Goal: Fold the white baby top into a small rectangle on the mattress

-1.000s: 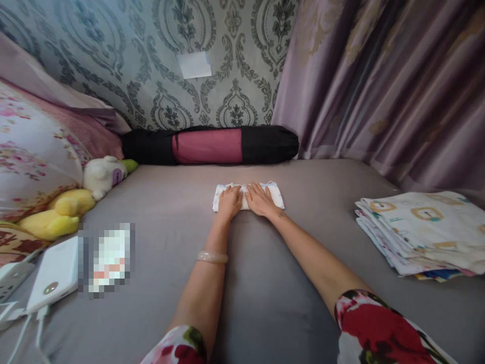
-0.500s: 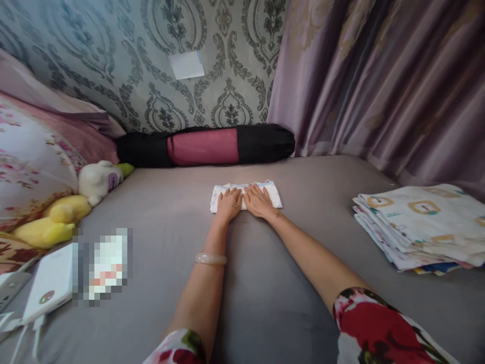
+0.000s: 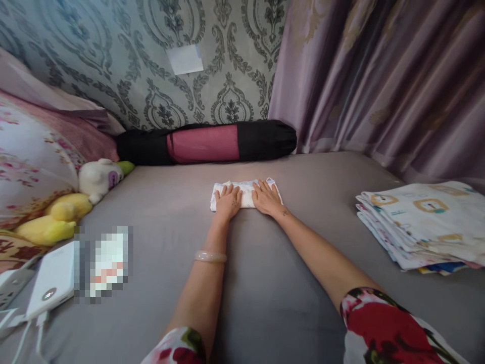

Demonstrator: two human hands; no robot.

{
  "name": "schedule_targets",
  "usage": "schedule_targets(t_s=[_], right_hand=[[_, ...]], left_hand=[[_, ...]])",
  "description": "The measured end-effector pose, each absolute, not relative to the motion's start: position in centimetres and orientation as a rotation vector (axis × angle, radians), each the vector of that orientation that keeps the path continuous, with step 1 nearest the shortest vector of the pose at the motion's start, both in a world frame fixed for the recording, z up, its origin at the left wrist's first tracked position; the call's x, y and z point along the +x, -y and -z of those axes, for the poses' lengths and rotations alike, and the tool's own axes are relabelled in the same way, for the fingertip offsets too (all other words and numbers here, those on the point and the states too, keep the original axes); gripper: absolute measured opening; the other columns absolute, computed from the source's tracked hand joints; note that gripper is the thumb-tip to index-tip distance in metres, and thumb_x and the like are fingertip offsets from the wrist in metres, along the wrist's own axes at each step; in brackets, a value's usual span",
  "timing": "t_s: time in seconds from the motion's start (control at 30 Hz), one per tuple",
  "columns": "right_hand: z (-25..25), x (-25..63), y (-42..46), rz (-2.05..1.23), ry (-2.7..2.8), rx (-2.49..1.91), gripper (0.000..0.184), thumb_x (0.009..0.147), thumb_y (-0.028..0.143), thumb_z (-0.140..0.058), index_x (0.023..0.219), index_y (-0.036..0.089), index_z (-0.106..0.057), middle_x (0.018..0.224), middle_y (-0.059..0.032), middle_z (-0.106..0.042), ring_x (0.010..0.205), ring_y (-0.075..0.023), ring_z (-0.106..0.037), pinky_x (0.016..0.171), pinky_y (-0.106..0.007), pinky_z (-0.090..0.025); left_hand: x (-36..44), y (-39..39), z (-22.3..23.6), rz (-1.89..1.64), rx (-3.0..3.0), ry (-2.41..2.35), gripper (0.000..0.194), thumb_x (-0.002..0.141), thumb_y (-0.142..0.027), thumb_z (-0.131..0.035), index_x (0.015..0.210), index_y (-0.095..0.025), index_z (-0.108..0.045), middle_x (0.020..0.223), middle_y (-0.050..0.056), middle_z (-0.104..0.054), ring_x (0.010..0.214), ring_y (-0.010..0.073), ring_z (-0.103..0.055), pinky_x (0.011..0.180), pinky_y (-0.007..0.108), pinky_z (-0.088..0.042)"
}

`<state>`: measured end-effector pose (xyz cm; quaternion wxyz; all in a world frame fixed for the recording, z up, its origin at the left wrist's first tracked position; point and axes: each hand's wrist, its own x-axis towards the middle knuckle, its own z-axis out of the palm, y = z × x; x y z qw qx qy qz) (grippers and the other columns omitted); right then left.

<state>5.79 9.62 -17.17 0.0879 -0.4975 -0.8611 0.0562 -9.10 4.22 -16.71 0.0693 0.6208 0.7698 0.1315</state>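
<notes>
A folded white cloth [image 3: 247,196] with a bluish far edge lies on the grey bed sheet [image 3: 166,222] in front of me. My left hand [image 3: 229,200] rests flat on its left half, fingers stretched forward. On the right half lies my right hand [image 3: 267,198], palm down with the fingers spread. A strip of the cloth shows between the two hands; the parts beneath the palms are hidden. A small loop sticks up at its far right corner.
A stack of folded printed cloths [image 3: 424,222] lies on the right. Along the wall runs a black and pink roll bag [image 3: 204,144]. Plush toys [image 3: 100,179], a white power bank [image 3: 53,278] with cables and a power strip [image 3: 15,285] are on the left.
My right hand has slid to the right across the cloth, widening the gap between my hands. My left hand has stayed nearly in place. The view has shifted slightly.
</notes>
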Motion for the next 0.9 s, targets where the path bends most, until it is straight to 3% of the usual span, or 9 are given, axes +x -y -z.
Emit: schedule_targets(t_s=[0.53,0.6,0.9], right_hand=[[16.4,6.5,-10.6,-0.108,2.578,-1.512,0.056,0.099,0.035,-0.022,0.147,0.01,-0.034,0.156,-0.0147,-0.027,0.144,-0.0262,-0.02,0.117,-0.045,-0.012],[16.6,6.9,-11.0,-0.071,2.547,-1.542,0.057,0.098,0.036,-0.023,0.147,0.008,-0.034,0.157,-0.0158,-0.025,0.145,-0.0271,-0.017,0.117,-0.047,-0.011],[18.0,7.3,-11.5,-0.082,2.518,-1.542,0.06,0.097,0.037,-0.025,0.145,0.002,-0.036,0.153,-0.0187,-0.032,0.141,-0.0293,-0.025,0.114,-0.04,-0.021]], left_hand=[[-10.2,-3.9,16.3,-0.532,1.955,-2.406,0.043,0.097,-0.034,-0.031,0.135,-0.023,-0.049,0.147,0.007,-0.046,0.141,0.0241,-0.032,0.118,0.053,-0.014],[-10.7,-4.1,16.6,-0.521,1.94,-2.435,0.044,0.097,-0.033,-0.03,0.137,-0.024,-0.047,0.148,0.006,-0.044,0.142,0.0243,-0.03,0.118,0.052,-0.013],[-11.2,-5.1,18.1,-0.314,1.86,-2.392,0.053,0.098,-0.038,-0.02,0.146,-0.02,-0.036,0.156,0.008,-0.031,0.145,0.0263,-0.021,0.117,0.049,-0.019]])
